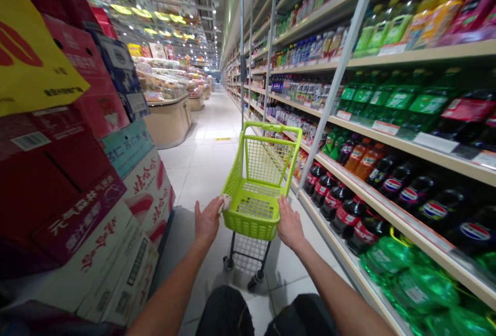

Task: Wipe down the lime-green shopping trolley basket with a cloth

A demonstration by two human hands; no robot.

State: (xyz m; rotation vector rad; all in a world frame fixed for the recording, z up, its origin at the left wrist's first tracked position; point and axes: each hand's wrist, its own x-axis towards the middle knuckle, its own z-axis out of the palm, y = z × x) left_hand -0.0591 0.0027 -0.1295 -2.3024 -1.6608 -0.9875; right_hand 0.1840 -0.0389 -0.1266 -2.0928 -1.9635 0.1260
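A small lime-green shopping cart stands upright on the aisle floor in front of my knees, its plastic basket facing me. My left hand is at the basket's near left corner, thumb raised, fingers closed on a crumpled whitish cloth pressed against the rim. What the cloth is exactly I cannot make out. At the near right corner, my right hand grips the basket's edge, with some fingertips partly hidden. The basket shows a bare slatted bottom. Below it are a wire lower rack and dark wheels.
Shelves of soda bottles line the right side, close to the cart. Stacked drink cartons crowd the left. Farther ahead, a rounded display counter borders the tiled aisle. A thin vertical pole rises behind the cart.
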